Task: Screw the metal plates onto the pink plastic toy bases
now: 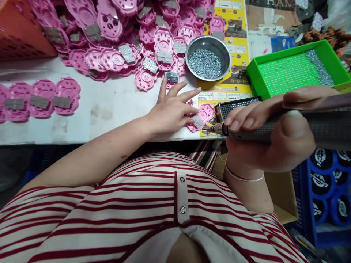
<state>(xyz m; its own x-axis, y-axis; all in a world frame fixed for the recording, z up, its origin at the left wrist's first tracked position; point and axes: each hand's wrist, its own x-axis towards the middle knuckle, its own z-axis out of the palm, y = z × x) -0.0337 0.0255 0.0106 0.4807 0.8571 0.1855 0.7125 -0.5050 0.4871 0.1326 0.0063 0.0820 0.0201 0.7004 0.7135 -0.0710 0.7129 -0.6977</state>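
Note:
My left hand point(172, 111) reaches over the table with several fingers spread. Its thumb and index finger rest on the left edge of a pink plastic casing point(206, 114), which carries a grey metal plate point(197, 122). My right hand point(256, 153) is wrapped round a dark powered screwdriver point(329, 126), pointing left. The thin bit reaches the casing's lower right edge; whether it sits on a screw is too small to tell. Just right of the casing lies a black perforated tray point(237, 106), partly hidden by my right fingers.
A metal bowl of small screws point(205, 64) stands behind the casing. Right of it is a green tray point(274, 78) with more screws. Pink casings point(117, 60) are heaped at the back, and a row of them point(42, 98) lies left. An orange basket point(22, 29) stands back left.

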